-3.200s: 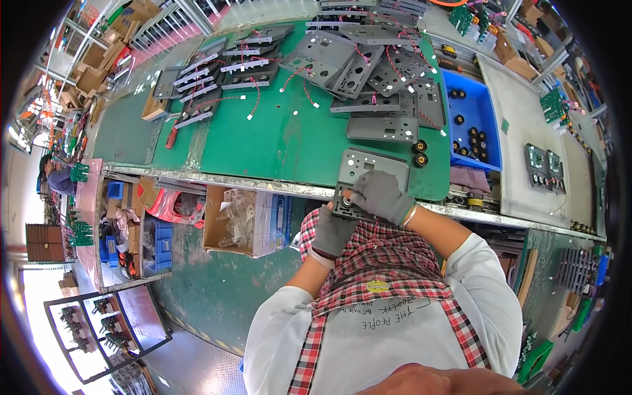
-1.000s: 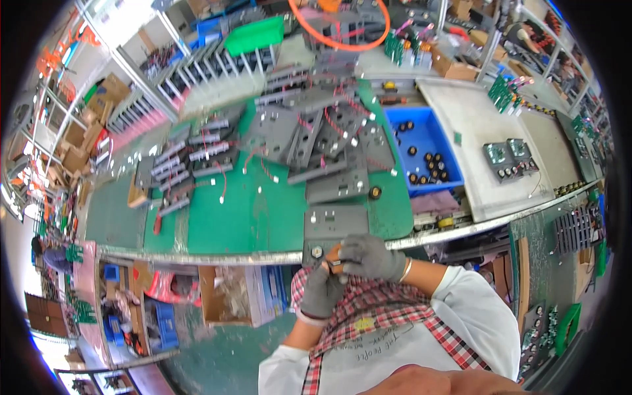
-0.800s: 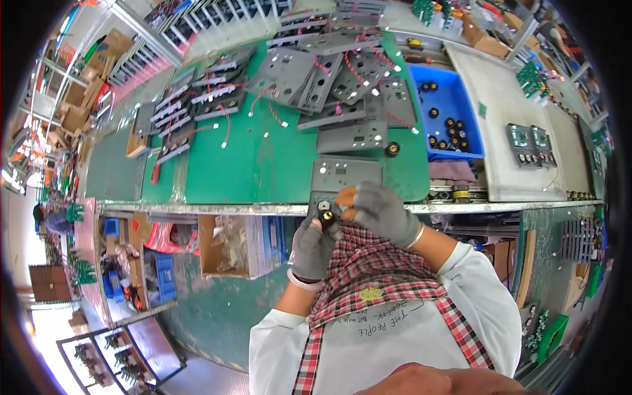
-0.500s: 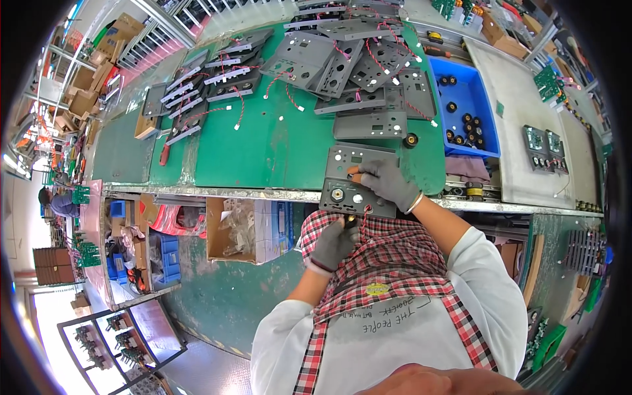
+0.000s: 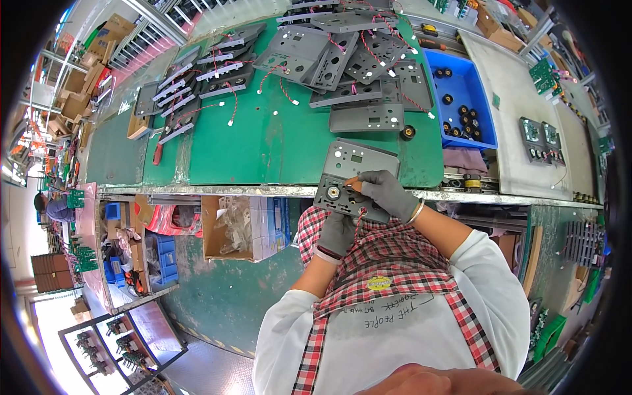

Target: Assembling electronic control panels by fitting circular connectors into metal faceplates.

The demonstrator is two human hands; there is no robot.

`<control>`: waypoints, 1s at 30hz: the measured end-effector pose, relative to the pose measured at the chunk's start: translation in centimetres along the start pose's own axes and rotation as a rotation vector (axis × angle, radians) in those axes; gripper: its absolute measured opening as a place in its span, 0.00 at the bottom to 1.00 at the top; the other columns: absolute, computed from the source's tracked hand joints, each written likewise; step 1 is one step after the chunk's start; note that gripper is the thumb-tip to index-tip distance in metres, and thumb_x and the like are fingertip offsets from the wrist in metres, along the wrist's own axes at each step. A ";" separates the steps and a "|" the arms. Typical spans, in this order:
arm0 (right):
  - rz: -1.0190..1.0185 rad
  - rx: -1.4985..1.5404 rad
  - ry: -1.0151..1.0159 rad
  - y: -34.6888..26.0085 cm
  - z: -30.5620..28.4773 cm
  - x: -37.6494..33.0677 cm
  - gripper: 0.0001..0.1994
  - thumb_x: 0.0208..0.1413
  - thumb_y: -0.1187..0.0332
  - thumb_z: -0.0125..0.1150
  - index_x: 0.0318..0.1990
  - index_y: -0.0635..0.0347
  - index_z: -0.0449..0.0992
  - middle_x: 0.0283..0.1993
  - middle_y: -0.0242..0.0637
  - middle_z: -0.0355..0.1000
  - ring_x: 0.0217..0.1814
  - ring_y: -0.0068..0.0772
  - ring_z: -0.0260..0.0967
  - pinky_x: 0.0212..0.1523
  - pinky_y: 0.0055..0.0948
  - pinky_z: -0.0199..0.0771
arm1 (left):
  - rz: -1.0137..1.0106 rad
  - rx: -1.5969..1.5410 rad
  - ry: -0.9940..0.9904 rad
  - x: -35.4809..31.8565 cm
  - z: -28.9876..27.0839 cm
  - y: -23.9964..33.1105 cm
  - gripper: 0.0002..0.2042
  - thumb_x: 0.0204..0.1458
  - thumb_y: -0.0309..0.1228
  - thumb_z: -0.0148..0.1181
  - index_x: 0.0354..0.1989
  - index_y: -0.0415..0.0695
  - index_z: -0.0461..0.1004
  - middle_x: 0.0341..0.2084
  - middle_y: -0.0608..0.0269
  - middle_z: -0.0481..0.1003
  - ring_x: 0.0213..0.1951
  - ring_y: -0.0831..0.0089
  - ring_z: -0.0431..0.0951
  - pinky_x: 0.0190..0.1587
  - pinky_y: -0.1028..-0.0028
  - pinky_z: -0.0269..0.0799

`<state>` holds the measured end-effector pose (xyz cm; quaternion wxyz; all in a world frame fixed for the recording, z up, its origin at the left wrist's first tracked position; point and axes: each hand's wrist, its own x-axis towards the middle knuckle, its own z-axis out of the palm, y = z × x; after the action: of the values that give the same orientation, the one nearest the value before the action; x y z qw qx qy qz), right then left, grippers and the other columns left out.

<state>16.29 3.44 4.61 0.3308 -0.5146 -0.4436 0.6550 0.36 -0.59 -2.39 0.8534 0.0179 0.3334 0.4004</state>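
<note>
A grey metal panel (image 5: 372, 159) with round and square cutouts overhangs the bench's front edge, tilted toward me. On its near half sits a round black fitting with a metal centre (image 5: 333, 192). My right hand (image 5: 390, 192), in a grey glove with bare fingertips, lies over the right side. Its thumb and fingers are pinched together at the panel's face; what they hold is hidden. My left hand (image 5: 338, 234), gloved too, reaches under the near edge, its fingers hidden beneath the panel. A red twisted wire (image 5: 359, 227) hangs from that edge.
Stacked grey panels (image 5: 359, 62) with red wires cover the green mat's far side. A blue bin (image 5: 464, 99) holds several black round fittings; one loose fitting (image 5: 408, 133) lies beside it. A red-handled tool (image 5: 157, 155) lies left. Below stands an open carton (image 5: 227, 230).
My left hand, which held a small brass-coloured part below the near edge, has moved up under the panel. The panel has tilted and turned slightly. My right hand stays at its face.
</note>
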 end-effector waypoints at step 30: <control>0.183 0.602 -0.037 -0.5 -1.0 -1.6 0.18 0.55 0.61 0.50 0.47 0.66 0.66 0.41 0.40 0.70 0.38 0.24 0.71 0.41 0.21 0.74 | 0.077 0.044 -0.234 -0.3 -0.5 -1.0 0.09 0.54 0.32 0.49 0.41 0.46 0.66 0.35 0.68 0.70 0.31 0.79 0.71 0.28 0.79 0.69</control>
<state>17.64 2.42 5.60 0.4000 -0.4191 -0.1876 0.7932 0.59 -1.58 -2.90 0.8698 0.0962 0.2393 0.4205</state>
